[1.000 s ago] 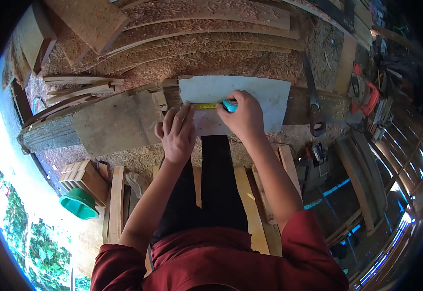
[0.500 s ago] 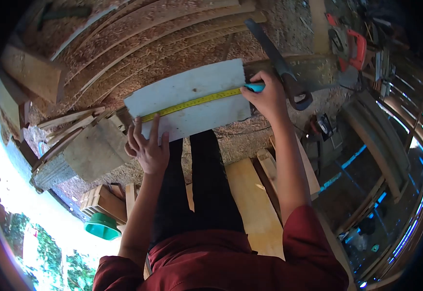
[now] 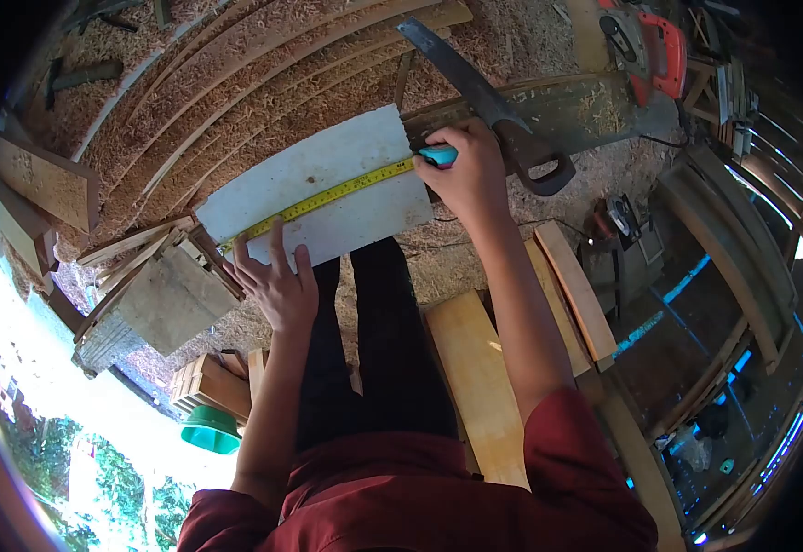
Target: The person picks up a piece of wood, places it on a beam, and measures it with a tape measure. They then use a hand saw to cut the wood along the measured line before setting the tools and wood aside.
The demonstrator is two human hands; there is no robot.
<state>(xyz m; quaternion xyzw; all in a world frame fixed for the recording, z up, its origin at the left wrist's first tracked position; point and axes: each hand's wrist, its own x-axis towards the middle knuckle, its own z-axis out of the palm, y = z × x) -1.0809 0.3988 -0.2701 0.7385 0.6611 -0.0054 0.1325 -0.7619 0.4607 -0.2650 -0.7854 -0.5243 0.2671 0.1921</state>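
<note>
A pale whitish board [image 3: 328,161] lies across the workbench in front of me, with a yellow measuring tape blade [image 3: 328,196] stretched along its length. My right hand [image 3: 473,179] grips the teal tape measure case [image 3: 439,155] at the board's right end. The fingers of my left hand [image 3: 277,290] are spread over the board's lower left part, near the tape's far end. Just right of the case, a handsaw [image 3: 498,110] with a wooden handle rests on a dark plank.
A red power tool [image 3: 664,55] sits at the upper right end of the dark plank [image 3: 567,106]. Long curved boards [image 3: 263,83] lie among wood shavings beyond the bench. Stacked timber [image 3: 213,386] and a green basin [image 3: 210,430] are at lower left. A hammer [image 3: 84,75] lies far left.
The view has shifted, so the board and saw appear farther left. The tape case shows more fully in my right hand. My left hand stays on the board.
</note>
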